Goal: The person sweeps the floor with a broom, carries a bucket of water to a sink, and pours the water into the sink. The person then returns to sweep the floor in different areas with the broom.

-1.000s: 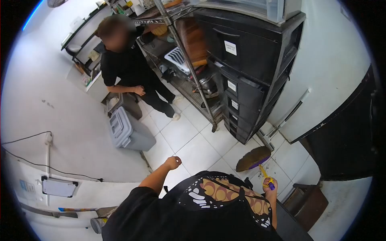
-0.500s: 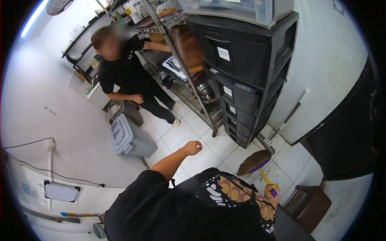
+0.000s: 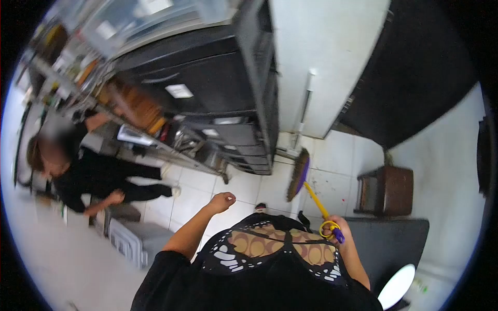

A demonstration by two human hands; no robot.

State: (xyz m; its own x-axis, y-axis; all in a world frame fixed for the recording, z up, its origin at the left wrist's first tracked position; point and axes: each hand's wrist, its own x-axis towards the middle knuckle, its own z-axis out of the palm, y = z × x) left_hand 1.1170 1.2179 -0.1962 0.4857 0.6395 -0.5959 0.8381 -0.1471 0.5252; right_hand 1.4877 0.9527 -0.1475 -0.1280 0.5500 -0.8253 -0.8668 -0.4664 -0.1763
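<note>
My right hand (image 3: 337, 228) is wrapped round the yellow handle of a broom (image 3: 316, 201), close to its purple end, where a yellow ring hangs. The broom slants away from me, and its brown bristles with a purple base are at the tiled floor beside the drawer tower. In front of my body on the other side, my left hand (image 3: 223, 202) hangs in the air with its fingers curled. I see nothing held in it. The apron (image 3: 280, 243) on my body has tan circles and black-and-white trim.
A black drawer tower (image 3: 207, 78) stands ahead, beside a wire shelf rack (image 3: 150, 137). A pole with a white handle (image 3: 306, 103) leans on the wall. A brown stool (image 3: 398, 192) is at right, a grey lidded bin (image 3: 127, 241) at left. Another person (image 3: 98, 176) reaches toward the rack.
My view has swung right, so the person, rack and drawers now lie further left. The stool shows more fully. The broom stays in my right hand, its handle now more in view.
</note>
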